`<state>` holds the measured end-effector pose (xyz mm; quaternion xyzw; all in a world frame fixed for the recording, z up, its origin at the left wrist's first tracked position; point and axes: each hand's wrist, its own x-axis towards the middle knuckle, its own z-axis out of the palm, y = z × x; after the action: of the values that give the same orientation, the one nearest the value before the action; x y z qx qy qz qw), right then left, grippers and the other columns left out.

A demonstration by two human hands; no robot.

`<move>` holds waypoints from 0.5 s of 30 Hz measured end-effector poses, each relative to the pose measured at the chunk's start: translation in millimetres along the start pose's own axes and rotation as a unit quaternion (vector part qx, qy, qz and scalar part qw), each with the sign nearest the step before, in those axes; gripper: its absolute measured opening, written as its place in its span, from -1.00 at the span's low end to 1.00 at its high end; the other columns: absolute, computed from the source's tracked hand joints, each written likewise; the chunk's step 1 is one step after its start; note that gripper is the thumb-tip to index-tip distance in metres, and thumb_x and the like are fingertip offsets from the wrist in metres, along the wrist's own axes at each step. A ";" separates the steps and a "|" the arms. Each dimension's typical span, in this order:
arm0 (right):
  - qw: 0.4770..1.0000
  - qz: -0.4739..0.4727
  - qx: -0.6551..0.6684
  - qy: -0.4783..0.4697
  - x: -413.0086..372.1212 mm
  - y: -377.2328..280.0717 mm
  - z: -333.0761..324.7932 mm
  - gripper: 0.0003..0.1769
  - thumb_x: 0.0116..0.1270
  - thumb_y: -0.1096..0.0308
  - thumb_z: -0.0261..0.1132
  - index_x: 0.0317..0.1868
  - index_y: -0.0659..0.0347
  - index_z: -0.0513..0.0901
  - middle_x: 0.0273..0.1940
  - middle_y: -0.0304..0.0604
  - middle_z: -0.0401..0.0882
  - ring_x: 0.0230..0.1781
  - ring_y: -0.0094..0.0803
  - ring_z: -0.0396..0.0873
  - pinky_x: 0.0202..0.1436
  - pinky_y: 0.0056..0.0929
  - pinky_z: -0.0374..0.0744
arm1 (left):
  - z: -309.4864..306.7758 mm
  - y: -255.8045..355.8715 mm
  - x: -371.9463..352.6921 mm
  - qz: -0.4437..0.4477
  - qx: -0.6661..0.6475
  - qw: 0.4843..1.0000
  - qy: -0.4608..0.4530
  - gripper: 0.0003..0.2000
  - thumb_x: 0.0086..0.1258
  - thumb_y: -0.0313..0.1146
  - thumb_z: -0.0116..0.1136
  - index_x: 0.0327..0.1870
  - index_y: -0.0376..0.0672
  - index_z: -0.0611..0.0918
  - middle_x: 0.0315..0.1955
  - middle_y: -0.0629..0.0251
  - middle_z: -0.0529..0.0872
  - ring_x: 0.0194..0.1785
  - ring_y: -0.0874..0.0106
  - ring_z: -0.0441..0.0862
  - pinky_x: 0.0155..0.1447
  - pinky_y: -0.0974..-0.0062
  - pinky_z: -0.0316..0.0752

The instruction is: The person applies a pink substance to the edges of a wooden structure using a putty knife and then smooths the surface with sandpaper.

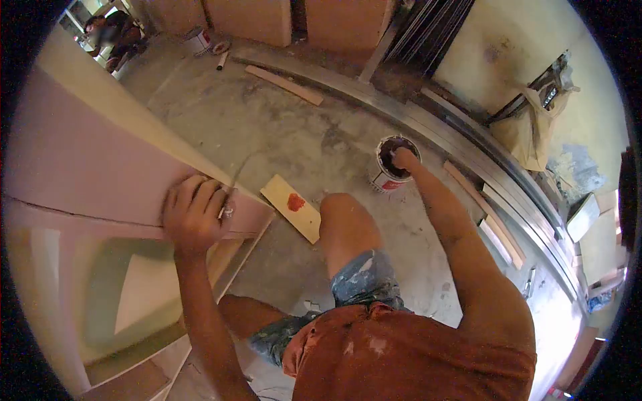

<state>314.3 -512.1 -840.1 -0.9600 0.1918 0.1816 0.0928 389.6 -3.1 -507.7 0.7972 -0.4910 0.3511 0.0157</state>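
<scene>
My left hand (pixel 195 212) rests on the pink panel (pixel 100 147) at the left, its fingers bent over the edge. A small shiny thing, perhaps a ring, shows at the finger side. My right hand (pixel 405 159) reaches into an open paint bucket (pixel 388 183) on the floor, white with a red label and dark inside. That hand looks closed, but its fingertips and anything they hold are hidden by the hand and the bucket. Between my left hand and my knee lies a pale yellow board (pixel 284 204) with a red smear (pixel 295 202) on it.
A wooden strip (pixel 284 85) lies on the concrete floor (pixel 267 134). Long metal bars (pixel 495 160) run along the right, with a cloth sack (pixel 528 130) against the wall. Another bucket (pixel 197 41) stands at the back. A person (pixel 117 37) crouches at the far left.
</scene>
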 end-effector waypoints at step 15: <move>0.979 0.040 0.154 0.123 -74.0 -20.8 -51.6 -0.58 0.11 0.28 0.26 -0.01 0.25 0.61 -0.14 0.21 0.63 -0.10 0.10 0.62 -0.03 -0.06 0.56 | -14.7 8.4 -2.1 0.005 -0.004 1.000 0.025 -0.84 0.11 -0.31 0.33 -0.57 -0.12 0.61 -0.41 0.39 0.63 -0.19 0.37 0.56 -0.11 0.33 0.46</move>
<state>275.1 -481.2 -762.1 -0.9408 0.2655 0.0336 0.2082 374.3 -0.3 -500.5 0.7855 -0.4957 0.3692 0.0290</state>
